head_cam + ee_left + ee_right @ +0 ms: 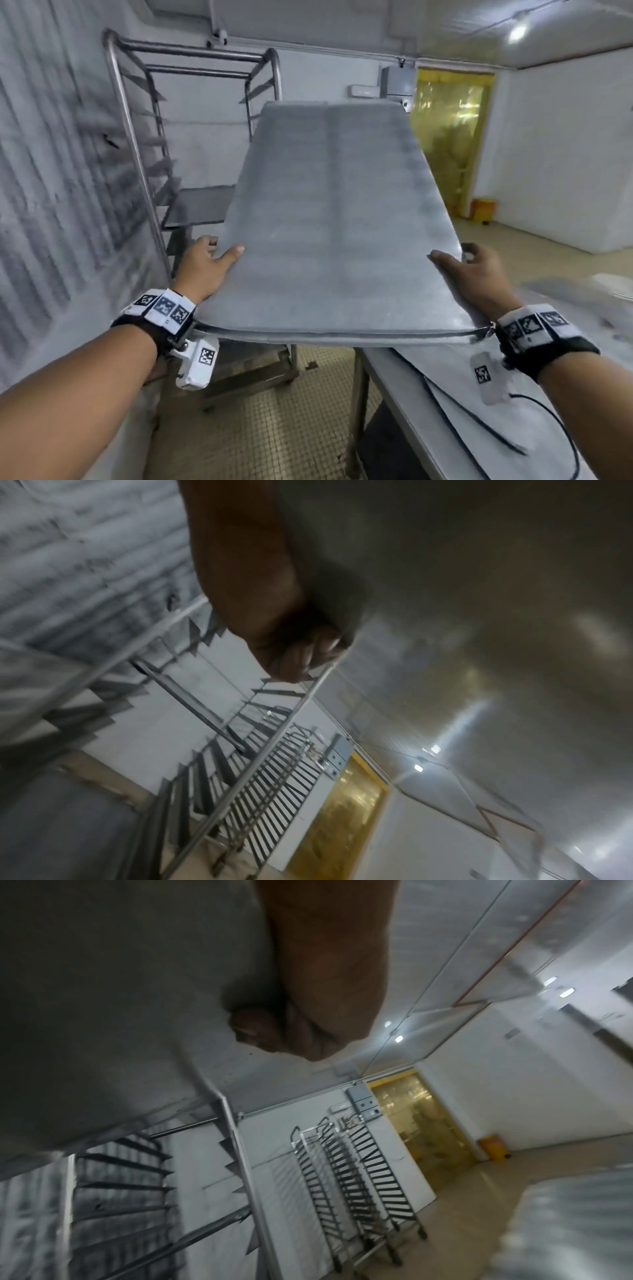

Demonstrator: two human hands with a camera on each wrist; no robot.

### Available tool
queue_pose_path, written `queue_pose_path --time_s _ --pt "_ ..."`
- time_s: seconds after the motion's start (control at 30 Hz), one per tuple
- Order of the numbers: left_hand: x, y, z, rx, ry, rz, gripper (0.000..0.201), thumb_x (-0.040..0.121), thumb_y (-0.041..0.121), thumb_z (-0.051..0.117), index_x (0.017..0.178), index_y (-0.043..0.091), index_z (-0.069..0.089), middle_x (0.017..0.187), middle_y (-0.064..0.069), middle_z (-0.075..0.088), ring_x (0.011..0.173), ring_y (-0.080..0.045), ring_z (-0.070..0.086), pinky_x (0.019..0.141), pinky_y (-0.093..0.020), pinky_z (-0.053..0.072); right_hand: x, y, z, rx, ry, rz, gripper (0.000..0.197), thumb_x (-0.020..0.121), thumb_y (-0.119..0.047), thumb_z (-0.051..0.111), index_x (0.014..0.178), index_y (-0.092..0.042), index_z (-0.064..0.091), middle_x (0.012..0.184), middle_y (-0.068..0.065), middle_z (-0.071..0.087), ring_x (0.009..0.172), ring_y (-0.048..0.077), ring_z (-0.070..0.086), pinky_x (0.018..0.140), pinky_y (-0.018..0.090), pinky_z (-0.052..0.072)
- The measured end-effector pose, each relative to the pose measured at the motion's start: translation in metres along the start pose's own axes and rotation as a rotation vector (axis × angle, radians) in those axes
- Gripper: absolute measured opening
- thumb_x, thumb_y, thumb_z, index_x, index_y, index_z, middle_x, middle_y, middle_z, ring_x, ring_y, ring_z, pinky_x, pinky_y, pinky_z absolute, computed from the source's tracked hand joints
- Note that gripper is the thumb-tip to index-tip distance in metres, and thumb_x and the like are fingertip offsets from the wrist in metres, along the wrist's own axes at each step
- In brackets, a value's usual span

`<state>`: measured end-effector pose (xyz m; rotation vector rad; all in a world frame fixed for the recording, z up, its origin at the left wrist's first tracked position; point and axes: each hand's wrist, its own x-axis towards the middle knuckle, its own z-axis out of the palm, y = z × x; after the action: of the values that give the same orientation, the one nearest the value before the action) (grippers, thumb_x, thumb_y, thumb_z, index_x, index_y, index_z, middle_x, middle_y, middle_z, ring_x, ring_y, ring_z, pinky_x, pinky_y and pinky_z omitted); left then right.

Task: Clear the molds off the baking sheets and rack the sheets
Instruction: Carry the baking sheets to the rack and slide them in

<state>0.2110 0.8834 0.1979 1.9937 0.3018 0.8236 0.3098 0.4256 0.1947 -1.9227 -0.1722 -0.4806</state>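
Note:
A long grey baking sheet (329,212) hangs in the air in front of me, its far end tipped up. My left hand (205,263) grips its left edge near the close corner, thumb on top and fingers curled under. My right hand (472,270) grips the right edge the same way. From below, the left wrist view shows the sheet's underside (462,588) with curled fingers (291,653) against it, and the right wrist view shows the underside (120,1001) likewise. A tall steel rack (137,144) stands to the left, one sheet (195,209) lying on its rails.
A steel table (428,404) runs along my lower right with another sheet (479,428) lying on it. Several empty tray racks (356,1185) stand by the far wall. A doorway with a yellow strip curtain (448,137) and a small yellow bin (483,209) are at the back right.

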Motion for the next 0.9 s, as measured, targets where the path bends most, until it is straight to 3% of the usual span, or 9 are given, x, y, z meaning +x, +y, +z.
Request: queue_pose_path --time_s 0.2,0.3,0.37,0.43,0.53,0.6,0.7,0.77,0.9 --pt "-0.023 -0.018 -0.032 0.05 0.107 -0.102 0.071 0.062 0.072 0.079 0.103 0.015 0.072 0.1 0.001 0.078 0.092 -0.02 0.074 0.088 -0.048 0.059 0.047 0.008 0.059 0.091 -0.248 -0.053 0.055 0.074 -0.052 0.082 0.108 -0.012 0.067 0.095 0.001 0.075 0.082 0.017 0.072 0.068 0.03 0.054" --pt "-0.048 -0.019 -0.037 0.084 0.124 -0.153 0.047 0.075 0.052 0.083 0.101 0.015 0.071 0.101 0.001 0.076 0.094 -0.02 0.073 0.092 -0.046 0.058 0.053 0.015 0.081 0.172 -0.357 -0.051 0.035 0.075 -0.041 0.085 0.095 -0.018 0.067 0.094 0.001 0.075 0.084 0.017 0.072 0.075 0.034 0.057" --pt "-0.067 -0.019 -0.036 0.101 0.155 -0.199 0.031 0.081 0.039 0.082 0.096 0.016 0.066 0.096 0.002 0.072 0.089 -0.019 0.071 0.086 -0.036 0.059 0.052 0.021 0.091 0.206 -0.427 -0.062 0.032 0.076 -0.038 0.085 0.094 -0.017 0.069 0.091 0.002 0.077 0.083 0.019 0.073 0.073 0.032 0.059" --pt "-0.087 -0.017 -0.033 0.142 0.181 -0.239 0.036 0.085 0.035 0.079 0.104 0.013 0.058 0.094 0.006 0.065 0.079 -0.006 0.064 0.069 -0.019 0.052 0.048 0.027 0.098 0.159 -0.506 -0.098 0.032 0.079 -0.039 0.082 0.094 -0.013 0.071 0.084 0.012 0.076 0.073 0.023 0.071 0.06 0.027 0.056" --pt "-0.112 -0.025 -0.031 0.185 0.201 -0.302 0.032 0.086 0.031 0.078 0.101 0.014 0.054 0.087 0.008 0.057 0.068 0.004 0.057 0.069 -0.023 0.045 0.042 0.042 0.109 0.099 -0.57 -0.068 0.042 0.075 -0.047 0.083 0.093 -0.011 0.07 0.08 0.016 0.074 0.072 0.03 0.072 0.065 0.043 0.059" --pt "-0.127 -0.034 -0.03 0.204 0.197 -0.341 0.034 0.085 0.032 0.079 0.1 0.015 0.054 0.088 0.006 0.059 0.071 -0.002 0.062 0.074 -0.026 0.046 0.035 0.056 0.116 0.053 -0.604 -0.046 0.048 0.073 -0.052 0.083 0.092 -0.011 0.068 0.075 0.008 0.074 0.071 0.026 0.072 0.066 0.044 0.06" --pt "-0.148 -0.047 -0.029 0.2 0.189 -0.405 0.03 0.085 0.032 0.079 0.096 0.015 0.056 0.087 0.006 0.063 0.076 -0.013 0.064 0.067 -0.026 0.051 0.023 0.073 0.122 0.015 -0.642 -0.021 0.047 0.076 -0.05 0.082 0.094 -0.009 0.066 0.077 0.0 0.071 0.071 0.016 0.068 0.058 0.028 0.052" --pt "-0.157 -0.06 -0.03 0.187 0.176 -0.446 0.027 0.083 0.033 0.081 0.09 0.017 0.06 0.088 0.001 0.07 0.079 -0.019 0.069 0.074 -0.032 0.058 0.015 0.08 0.126 0.005 -0.667 -0.01 0.043 0.076 -0.047 0.081 0.088 -0.009 0.068 0.077 0.001 0.072 0.07 0.016 0.068 0.056 0.025 0.049" --pt "-0.165 -0.084 -0.031 0.173 0.163 -0.489 0.041 0.081 0.035 0.083 0.103 0.005 0.064 0.096 -0.01 0.075 0.083 -0.023 0.072 0.075 -0.033 0.057 0.009 0.093 0.136 0.011 -0.729 0.019 0.035 0.076 -0.041 0.083 0.081 -0.01 0.07 0.075 0.0 0.074 0.07 0.017 0.071 0.055 0.022 0.049"
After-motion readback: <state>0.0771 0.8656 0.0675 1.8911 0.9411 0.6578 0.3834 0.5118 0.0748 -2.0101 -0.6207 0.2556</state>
